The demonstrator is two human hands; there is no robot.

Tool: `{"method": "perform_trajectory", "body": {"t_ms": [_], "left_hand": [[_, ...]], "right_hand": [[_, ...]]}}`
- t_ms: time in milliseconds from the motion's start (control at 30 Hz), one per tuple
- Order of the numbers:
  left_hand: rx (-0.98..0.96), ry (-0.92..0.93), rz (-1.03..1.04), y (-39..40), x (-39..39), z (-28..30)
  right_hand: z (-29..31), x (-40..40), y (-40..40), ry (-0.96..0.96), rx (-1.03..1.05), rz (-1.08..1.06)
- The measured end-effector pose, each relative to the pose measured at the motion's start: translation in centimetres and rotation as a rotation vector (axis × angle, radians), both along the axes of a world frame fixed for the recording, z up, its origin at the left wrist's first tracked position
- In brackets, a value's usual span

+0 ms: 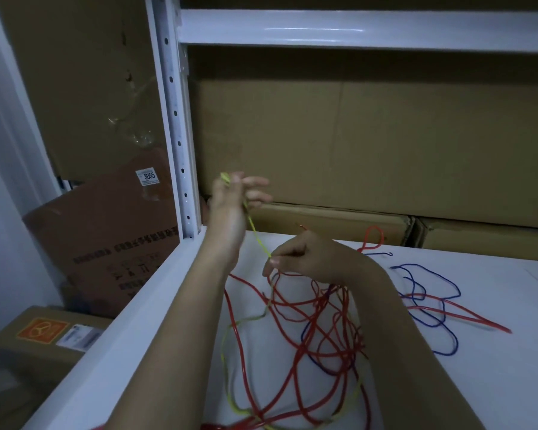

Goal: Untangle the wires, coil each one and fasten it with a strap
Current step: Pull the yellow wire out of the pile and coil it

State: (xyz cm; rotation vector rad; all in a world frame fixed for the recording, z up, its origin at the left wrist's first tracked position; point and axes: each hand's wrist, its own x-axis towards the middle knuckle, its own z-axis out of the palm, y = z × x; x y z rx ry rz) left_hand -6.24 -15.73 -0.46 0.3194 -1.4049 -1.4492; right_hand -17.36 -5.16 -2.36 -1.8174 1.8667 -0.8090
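A tangle of red wire (317, 324) lies on the white shelf (479, 383), mixed with a blue wire (429, 308) and a yellow wire (258, 240). My left hand (233, 200) is raised near the shelf post and pinches the yellow wire's end, which sticks up above the thumb. The yellow wire runs taut down to my right hand (302, 259), which pinches it just above the tangle. Below that hand the yellow wire loops through the red wires toward the front edge.
A white perforated shelf post (177, 125) stands just left of my left hand. Cardboard boxes (370, 144) line the back of the shelf. More boxes (106, 243) sit on the floor at left. A red loop (373, 240) rests by the back boxes.
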Motion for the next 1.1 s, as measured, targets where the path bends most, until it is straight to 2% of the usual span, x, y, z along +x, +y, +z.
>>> {"method": "perform_trajectory", "body": {"t_ms": [100,167,233,400,533,733,800,900,1000,1100], "left_hand": [[-0.450,-0.447,0.108,0.7,0.3,-0.8],[-0.592,-0.646,0.121,0.8,0.6,-1.0],[-0.631,-0.752,0.106,1.1,0.8,-0.7],[-0.572,-0.859,-0.081,2.6,0.8,0.3],[-0.596,-0.785,-0.186,2.4,0.8,0.5],[-0.371,-0.431,-0.095,0.9,0.5,0.2],[-0.232,-0.283,-0.087,0.5,0.6,0.5],[-0.066,-0.065,-0.104,-0.3,1.5,1.4],[-0.110,-0.089,-0.060,-0.5,1.6,1.3],[-0.132,-0.139,-0.080,0.1,0.7,0.7]], "right_hand": [[1.8,-0.1,1.0,-0.068,-0.094,0.006],[2.6,-0.5,1.7,-0.153,-0.182,-0.051],[2.9,-1.2,2.1,-0.161,-0.262,-0.145],[2.5,-1.9,1.9,-0.228,-0.416,-0.320],[2.1,-2.2,1.7,-0.247,-0.429,-0.357],[1.7,-3.0,2.2,-0.237,-0.352,-0.301],[1.6,-3.3,2.3,-0.148,-0.267,-0.306],[1.3,-3.9,2.8,0.092,-0.026,-0.346],[0.8,-4.0,2.5,0.143,0.004,-0.386],[1.1,-3.1,1.6,0.049,-0.153,-0.379]]}}
